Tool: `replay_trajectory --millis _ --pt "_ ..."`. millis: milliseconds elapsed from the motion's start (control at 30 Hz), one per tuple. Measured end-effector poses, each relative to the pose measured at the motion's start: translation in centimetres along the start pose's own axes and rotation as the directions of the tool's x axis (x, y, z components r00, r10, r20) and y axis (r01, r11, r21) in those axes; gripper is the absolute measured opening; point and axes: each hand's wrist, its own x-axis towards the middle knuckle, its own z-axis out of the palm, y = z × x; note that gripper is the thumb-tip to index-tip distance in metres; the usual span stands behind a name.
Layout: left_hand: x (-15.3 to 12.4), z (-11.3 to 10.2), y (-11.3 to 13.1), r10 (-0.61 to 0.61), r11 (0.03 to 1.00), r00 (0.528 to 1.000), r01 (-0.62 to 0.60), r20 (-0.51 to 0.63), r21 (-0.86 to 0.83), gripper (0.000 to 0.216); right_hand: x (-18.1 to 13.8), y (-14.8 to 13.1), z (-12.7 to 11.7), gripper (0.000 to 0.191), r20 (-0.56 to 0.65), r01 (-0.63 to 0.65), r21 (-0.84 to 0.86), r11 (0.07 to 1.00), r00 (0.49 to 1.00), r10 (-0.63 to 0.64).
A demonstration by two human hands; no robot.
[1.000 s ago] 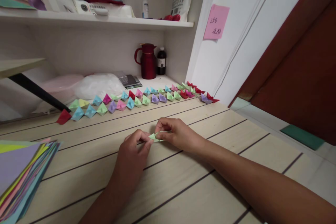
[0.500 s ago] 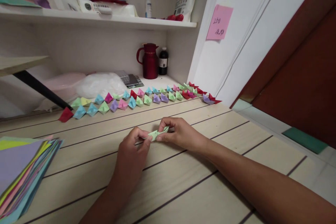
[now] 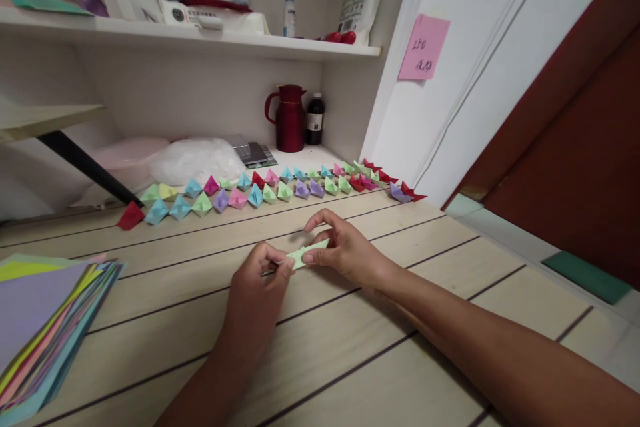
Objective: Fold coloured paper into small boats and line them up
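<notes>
Lying at the left edge of the wooden table [image 3: 345, 373], as I log it from my remote station: a fanned stack of coloured paper [image 3: 37, 320], lilac sheet on top. Next, the left hand [image 3: 257, 283], thumb and index finger together, clamped on the left end of a pale green folded paper [image 3: 300, 256]. I note this piece as small, long and narrow, boat-like, with a little raised fold near its middle and a pointed right end; its left tip is hidden by fingers. Location: between both hands, over the table; contact with the boards I cannot tell. Right hand [image 3: 353, 253]: thumb against the paper's right half, a finger behind it, index finger raised and curled apart. Beyond, rows of paper boats [image 3: 270, 194] end rightward in lilac and red.
</notes>
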Motion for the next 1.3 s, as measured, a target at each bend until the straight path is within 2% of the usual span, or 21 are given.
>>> replay_trajectory --millis 100,200,300,433,500,567,633,700,800,867,967,1067,1167,1300 --pt "-0.1 0.1 0.2 -0.096 0.988 0.995 0.091 -0.029 -0.124 0.016 0.0 -0.1 -0.1 0.048 -0.012 0.009 -0.054 0.998 1.000 -0.010" --pt "-0.3 0.0 0.7 -0.135 0.982 0.988 0.124 -0.070 -0.143 0.032 0.2 -0.1 -0.3 0.049 0.002 0.023 -0.062 0.998 1.000 -0.023" --pt "-0.4 -0.1 1.0 -0.116 0.988 0.991 0.108 -0.070 -0.106 0.050 0.3 -0.1 -0.6 0.048 0.001 0.058 -0.124 0.991 0.998 -0.058" --pt "-0.2 0.3 0.2 -0.017 1.000 0.990 0.018 -0.142 0.008 0.062 0.2 -0.2 -0.8 0.041 -0.032 0.158 -0.388 0.908 0.982 -0.185" --pt "0.0 0.5 -0.4 0.103 0.990 0.981 -0.085 -0.162 0.116 0.058 0.0 -0.4 -0.8 0.040 -0.007 0.211 -0.477 0.853 0.970 -0.243" --pt "0.1 0.6 -0.8 0.203 0.963 0.971 -0.174 -0.128 0.206 0.039 -0.2 -0.6 -0.7 0.041 0.055 0.271 -0.503 0.821 0.958 -0.282" --pt "0.0 0.6 -0.9 0.231 0.950 0.970 -0.209 -0.075 0.231 0.017 -0.6 -0.9 -0.6 0.041 0.131 0.335 -0.507 0.794 0.941 -0.313" --pt "-0.1 0.5 -0.9 0.203 0.956 0.979 -0.191 -0.034 0.223 0.009 -0.8 -1.1 -0.5 0.040 0.182 0.381 -0.511 0.771 0.924 -0.336" --pt "-0.2 0.3 -0.5 0.163 0.963 0.986 -0.163 0.017 0.213 0.010 -0.9 -1.2 -0.4 0.037 0.190 0.395 -0.501 0.770 0.918 -0.348" --pt "-0.1 0.2 -0.3 0.173 0.965 0.984 -0.176 0.032 0.193 0.012 -0.8 -1.1 -0.4 0.038 0.155 0.374 -0.452 0.810 0.927 -0.342" --pt "0.0 0.1 0.1 0.173 0.975 0.984 -0.176 0.029 0.138 0.013 -0.5 -0.9 -0.3 0.049 0.086 0.277 -0.310 0.909 0.961 -0.263" --pt "0.1 -0.1 0.5 0.101 0.990 0.994 -0.105 0.043 0.092 0.012 -0.4 -0.9 -0.3 0.056 0.057 0.149 -0.180 0.972 0.988 -0.141" --pt "0.1 -0.4 0.7 0.014 0.998 0.999 -0.017 0.051 0.063 0.016 -0.4 -1.2 -0.2 0.049 0.067 0.083 -0.096 0.992 0.995 -0.077" --pt "0.1 -0.7 0.7 -0.060 0.998 0.997 0.058 0.050 0.028 0.024 -0.4 -1.3 -0.3 0.040 0.055 0.076 -0.048 0.996 0.996 -0.074"
